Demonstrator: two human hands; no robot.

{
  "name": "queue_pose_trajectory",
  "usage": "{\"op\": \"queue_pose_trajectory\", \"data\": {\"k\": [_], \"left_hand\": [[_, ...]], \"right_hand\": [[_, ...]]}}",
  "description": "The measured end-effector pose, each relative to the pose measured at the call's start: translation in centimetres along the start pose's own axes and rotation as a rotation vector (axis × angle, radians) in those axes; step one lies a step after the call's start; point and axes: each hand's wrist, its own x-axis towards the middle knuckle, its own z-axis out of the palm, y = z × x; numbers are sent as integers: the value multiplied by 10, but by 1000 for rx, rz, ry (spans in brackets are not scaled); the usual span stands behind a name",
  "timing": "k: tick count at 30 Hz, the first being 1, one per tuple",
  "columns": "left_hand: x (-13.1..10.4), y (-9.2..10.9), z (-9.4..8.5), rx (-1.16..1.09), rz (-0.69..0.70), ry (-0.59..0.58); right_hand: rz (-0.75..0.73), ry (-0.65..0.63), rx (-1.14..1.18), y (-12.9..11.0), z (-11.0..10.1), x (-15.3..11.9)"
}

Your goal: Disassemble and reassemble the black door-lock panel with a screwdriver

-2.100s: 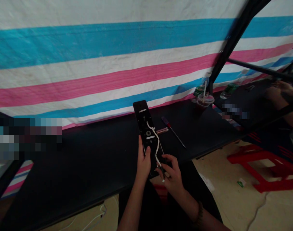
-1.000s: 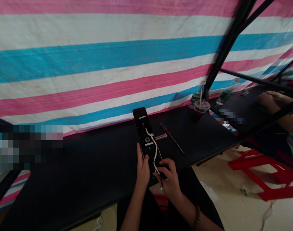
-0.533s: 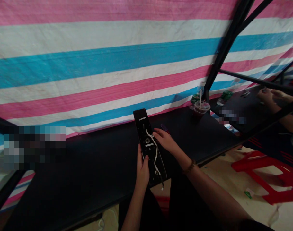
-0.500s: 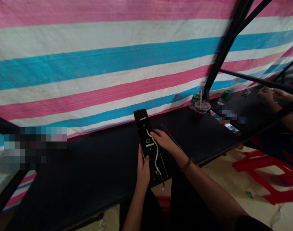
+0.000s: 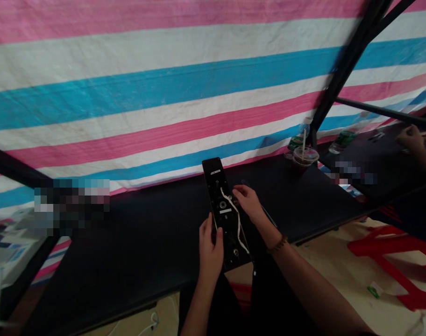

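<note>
**White cable [image 5: 238,228]: lower end shifted clear of the metal ring [image 5: 236,252], toward the near right corner of the black panel [image 5: 230,240]**

The panel is over the worktop [image 5: 146,242], near end by the front edge. Left hand [image 5: 212,245]: thumb and fingers clasp its left side. Right hand [image 5: 250,203]: fingers drawn together beside the cable; whether they pinch it cannot be told. Likely faults: the dangling connector [image 5: 254,273] could snag, dragging the cable; a slack left grip could let the panel slip.

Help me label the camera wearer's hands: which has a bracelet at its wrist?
The right hand: a bracelet circles its wrist; the left hand, holding the black panel, shows none.
</note>
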Motion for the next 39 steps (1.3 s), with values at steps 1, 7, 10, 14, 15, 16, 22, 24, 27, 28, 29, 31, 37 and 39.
{"op": "queue_pose_trajectory", "data": {"k": [1, 7, 10, 14, 15, 16, 22, 24, 27, 28, 29, 31, 37, 39], "left_hand": [[1, -1, -12, 80, 26, 55], [34, -24, -90, 573, 40, 160], [55, -28, -99, 716, 30, 12], [68, -20, -86, 793, 1, -71], [69, -17, -83, 799, -12, -72], [70, -14, -81, 805, -29, -75], [71, -7, -75, 794, -89, -88], [71, -4, -74, 768, -90, -71], [70, 6, -74, 679, -73, -48], [68, 11, -75, 637, -66, -41], [66, 17, -75, 592, -61, -35], [58, 33, -75, 493, -52, -34], [14, 84, -57, -254, -267, -160], [3, 92, -52, -421, -355, -113]], "right_hand": [[-76, 57, -137, 0, -10, 3], [-73, 16, -1022, -8, -55, 29], [111, -146, -1113, -13, -55, 42], [123, -205, -1084, -24, -56, 55], [112, -212, -1079, -28, -59, 55], [93, -204, -1067, -34, -64, 54], [-154, 43, -500, -80, -104, 1], [-167, 127, -170, -98, -115, -27], [-173, 226, 246, -114, -121, -66], [-133, 246, 339, -115, -120, -76], [-82, 259, 417, -115, -119, -86], [21, 273, 534, -110, -114, -103], [200, 239, 600, -98, -80, -130], [196, 183, 587, -102, -68, -131]]}}
